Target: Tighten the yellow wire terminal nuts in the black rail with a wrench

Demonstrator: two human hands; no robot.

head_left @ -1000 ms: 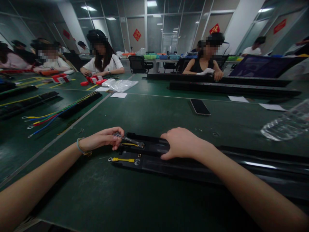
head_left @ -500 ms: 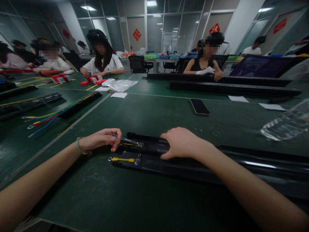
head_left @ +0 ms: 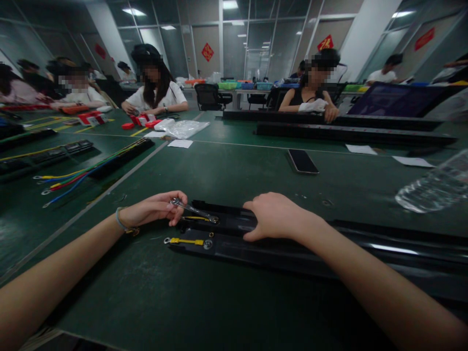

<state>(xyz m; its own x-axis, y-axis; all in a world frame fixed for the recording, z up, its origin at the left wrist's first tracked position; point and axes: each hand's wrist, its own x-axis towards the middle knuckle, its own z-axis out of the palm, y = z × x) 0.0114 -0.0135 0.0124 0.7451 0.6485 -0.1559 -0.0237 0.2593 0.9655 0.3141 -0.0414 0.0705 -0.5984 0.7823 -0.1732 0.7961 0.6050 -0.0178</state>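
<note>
My left hand holds the near end of a metal wrench between its fingers. The wrench's ring end sits over a fastener inside a long black channel, beside a yellow wire partly hidden under the wrench. My right hand is wrapped over this channel and grips it; the fingertips are hidden behind it. Alongside, nearer to me, lies a second black channel. A short yellow wire with ring terminals is bolted to its left end and sticks out past the edge.
A phone lies beyond my hands, and a clear plastic bottle at the right. Wires with ring terminals rest at the left. Across the green table, co-workers sit near black rails and a plastic bag.
My left fingers have shifted on the wrench, and its handle end now shows above them. The ring end stays on the fastener. My right hand has not moved.
</note>
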